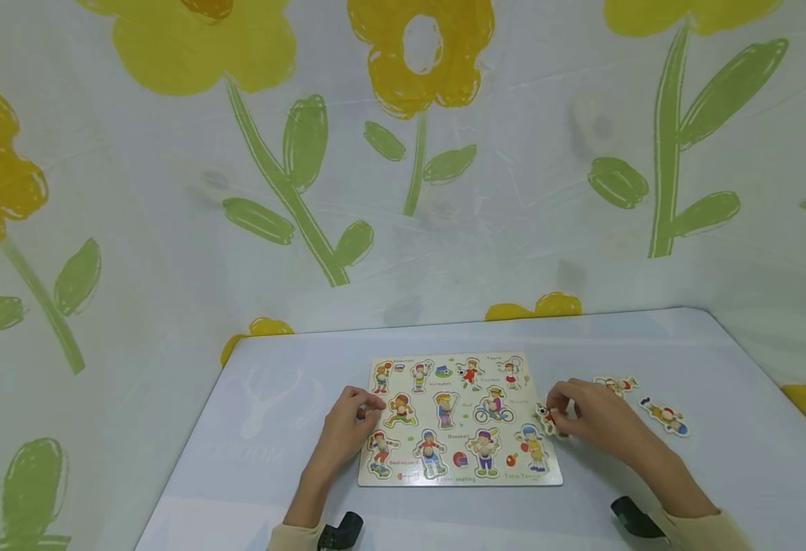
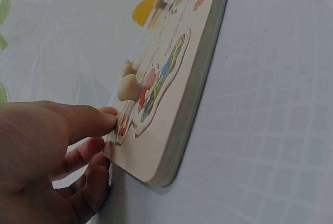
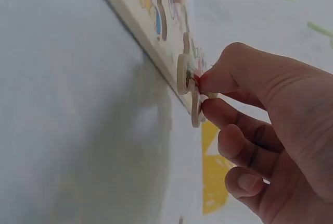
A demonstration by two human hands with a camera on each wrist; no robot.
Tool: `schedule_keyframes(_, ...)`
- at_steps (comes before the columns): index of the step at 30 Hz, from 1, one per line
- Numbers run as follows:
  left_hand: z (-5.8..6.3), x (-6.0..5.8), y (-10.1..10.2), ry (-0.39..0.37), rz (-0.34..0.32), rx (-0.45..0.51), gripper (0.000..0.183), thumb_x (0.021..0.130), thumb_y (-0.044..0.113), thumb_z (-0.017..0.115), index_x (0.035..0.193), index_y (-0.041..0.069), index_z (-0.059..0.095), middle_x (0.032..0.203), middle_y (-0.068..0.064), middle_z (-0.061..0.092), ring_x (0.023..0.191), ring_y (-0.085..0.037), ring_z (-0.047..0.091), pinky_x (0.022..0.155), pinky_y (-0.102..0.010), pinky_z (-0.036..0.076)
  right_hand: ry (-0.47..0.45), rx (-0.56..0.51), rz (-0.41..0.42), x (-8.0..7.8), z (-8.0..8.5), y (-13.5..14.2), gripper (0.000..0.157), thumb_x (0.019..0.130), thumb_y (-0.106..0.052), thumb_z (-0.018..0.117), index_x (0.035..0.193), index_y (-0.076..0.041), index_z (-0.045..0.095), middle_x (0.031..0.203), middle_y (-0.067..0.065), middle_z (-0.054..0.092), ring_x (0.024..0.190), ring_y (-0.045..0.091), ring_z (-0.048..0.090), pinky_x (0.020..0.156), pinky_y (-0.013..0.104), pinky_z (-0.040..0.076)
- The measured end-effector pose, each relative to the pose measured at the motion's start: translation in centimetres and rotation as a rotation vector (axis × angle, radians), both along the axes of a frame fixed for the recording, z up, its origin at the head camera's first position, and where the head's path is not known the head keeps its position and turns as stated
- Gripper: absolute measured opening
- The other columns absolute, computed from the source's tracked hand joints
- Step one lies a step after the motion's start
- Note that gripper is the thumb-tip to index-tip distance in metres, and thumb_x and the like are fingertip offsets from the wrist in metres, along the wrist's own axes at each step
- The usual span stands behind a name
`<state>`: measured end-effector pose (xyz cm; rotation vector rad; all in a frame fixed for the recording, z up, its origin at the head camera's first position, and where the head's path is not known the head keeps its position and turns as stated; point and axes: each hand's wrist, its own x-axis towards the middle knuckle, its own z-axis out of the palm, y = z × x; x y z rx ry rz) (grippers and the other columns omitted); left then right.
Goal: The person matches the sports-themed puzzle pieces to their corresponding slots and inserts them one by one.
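Observation:
A wooden knob puzzle board with cartoon sports figures lies flat on the table. My left hand rests at its left edge, fingers loosely bent. In the left wrist view the thumb and fingertips meet the board's edge near a skateboarder piece with a round knob. Just past the board's right edge, my right hand pinches a puzzle piece between thumb and fingers. The right wrist view shows that puzzle piece tilted up, its knob hidden by the fingers.
Two loose puzzle pieces lie right of the board: one piece partly behind the right hand, another piece farther right. The white table meets a flower-printed cloth backdrop behind.

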<state>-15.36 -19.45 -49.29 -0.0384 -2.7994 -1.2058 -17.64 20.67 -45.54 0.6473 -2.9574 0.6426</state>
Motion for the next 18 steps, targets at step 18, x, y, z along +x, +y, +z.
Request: schedule_keyframes(18,-0.2,-0.3,-0.1,-0.015,-0.004,0.0,0.008,0.089,0.01,0.068,0.094,0.016,0.071,0.107,-0.003,0.055,0.084,-0.011,0.049,0.069,-0.02,0.042,0.02,-0.017,0.046,-5.6,-0.4,-7.9,0.005,0.084,-0.016,0.072,0.086,-0.018,0.068,0.077,-0.009,0.063,0.067,0.007,0.05,0.063,0.025,0.044)
